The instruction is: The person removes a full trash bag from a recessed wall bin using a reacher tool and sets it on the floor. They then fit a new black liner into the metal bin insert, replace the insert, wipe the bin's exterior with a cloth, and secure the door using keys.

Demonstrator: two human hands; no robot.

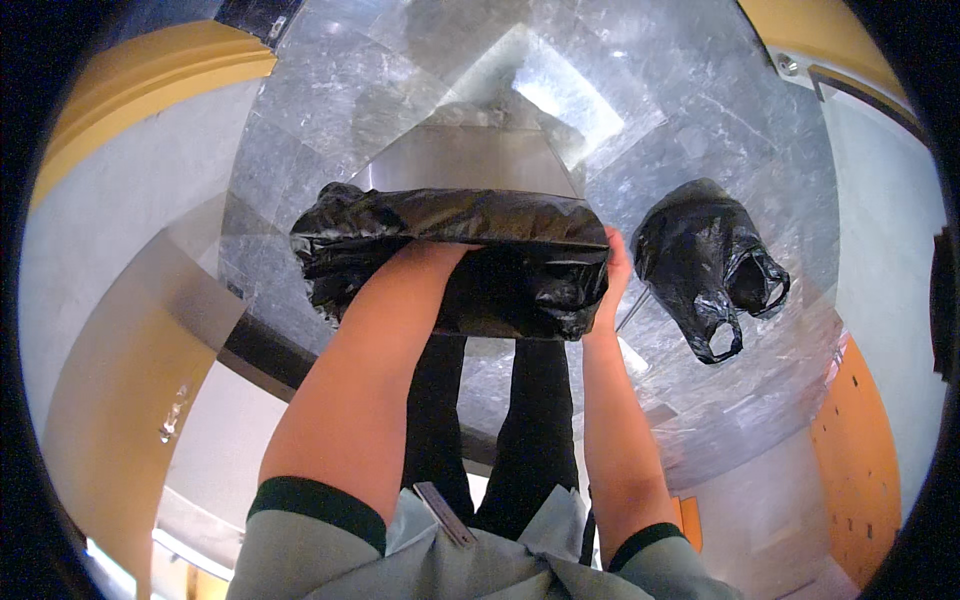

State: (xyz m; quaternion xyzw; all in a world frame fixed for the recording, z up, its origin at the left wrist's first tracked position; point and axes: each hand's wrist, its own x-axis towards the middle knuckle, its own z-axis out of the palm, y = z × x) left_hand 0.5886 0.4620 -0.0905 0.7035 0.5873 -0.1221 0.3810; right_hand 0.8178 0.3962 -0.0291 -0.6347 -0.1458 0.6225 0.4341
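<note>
In the head view a black plastic bag (487, 217) lines a wide bin or container in front of me, its top edge folded over the rim. Below and beyond it shows a smooth metallic panel (465, 157). My left hand (454, 251) reaches into the bag's dark opening; its fingers are hidden, so its grip does not show. Along the right end, my right hand (616, 262) lies against the outside of the bag, its fingers partly hidden behind the plastic. The inside of the bag is too dark to make out.
A second black plastic bag (686, 240), with two loop handles, rests on the grey tiled floor (675, 142) at the right. A door with a metal handle (171, 420) stands at the left. At the lower right is an orange panel (859, 457) with small holes.
</note>
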